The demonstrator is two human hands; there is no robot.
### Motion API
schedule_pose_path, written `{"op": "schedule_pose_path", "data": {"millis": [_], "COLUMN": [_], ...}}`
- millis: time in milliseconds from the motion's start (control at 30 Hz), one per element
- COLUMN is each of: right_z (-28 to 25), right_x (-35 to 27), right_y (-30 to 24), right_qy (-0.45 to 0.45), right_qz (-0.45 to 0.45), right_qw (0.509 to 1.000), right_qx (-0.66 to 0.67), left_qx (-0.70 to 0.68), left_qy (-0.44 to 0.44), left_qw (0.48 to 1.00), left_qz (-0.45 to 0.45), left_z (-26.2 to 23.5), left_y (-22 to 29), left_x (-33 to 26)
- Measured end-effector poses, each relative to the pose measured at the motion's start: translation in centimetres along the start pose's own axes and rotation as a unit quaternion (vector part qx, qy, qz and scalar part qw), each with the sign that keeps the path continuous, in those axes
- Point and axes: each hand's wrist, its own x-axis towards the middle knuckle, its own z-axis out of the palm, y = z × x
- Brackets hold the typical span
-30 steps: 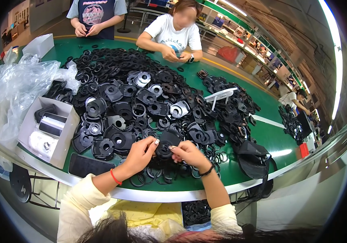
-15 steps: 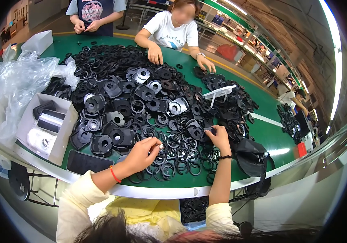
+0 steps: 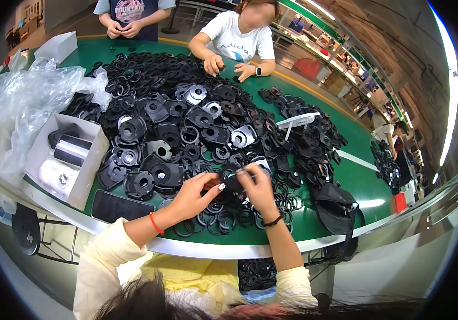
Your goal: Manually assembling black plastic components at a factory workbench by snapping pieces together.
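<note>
My left hand [image 3: 196,196] has its fingers closed on the edge of a dark black plastic part [image 3: 233,185], held above the rings in front of me. My right hand [image 3: 258,189] meets it from the other side, fingers bent onto the same part and slightly blurred by motion. The part's exact shape is partly hidden by the fingers. Under and around my hands lie loose black open rings [image 3: 219,221] on the green tabletop [image 3: 229,240]. Just beyond is a heap of black plates with round holes [image 3: 160,173].
At the left stand a white box [image 3: 82,178] holding parts, a dark phone [image 3: 119,207] and clear plastic bags [image 3: 21,112]. A black bag [image 3: 336,208] lies at the right edge, a white bracket-like piece [image 3: 298,121] on the farther pile. Two people work across the table.
My right hand has moved left with a black part and met my left hand, which has shifted slightly right and up. The person opposite has drawn both hands closer together.
</note>
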Motion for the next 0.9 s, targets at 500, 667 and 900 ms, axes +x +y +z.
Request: {"op": "schedule_pose_path", "data": {"millis": [500, 667, 900], "right_z": [-0.3, 0.3, -0.1], "right_x": [-0.7, -0.6, -0.1], "right_y": [1.1, 2.4, 2.2], "right_qy": [-0.055, -0.02, 0.049], "right_qz": [-0.067, -0.081, -0.119], "right_qw": [0.943, 0.936, 0.939], "right_qx": [-0.322, -0.342, -0.318], "left_qx": [-0.19, -0.201, -0.3], "left_qy": [0.059, 0.074, 0.058], "left_qw": [0.975, 0.966, 0.925], "left_qz": [-0.096, -0.146, -0.226], "left_z": [-0.4, -0.5, -0.2], "left_y": [-0.3, -1.0, -0.7], "left_x": [0.5, 0.4, 0.2]}}
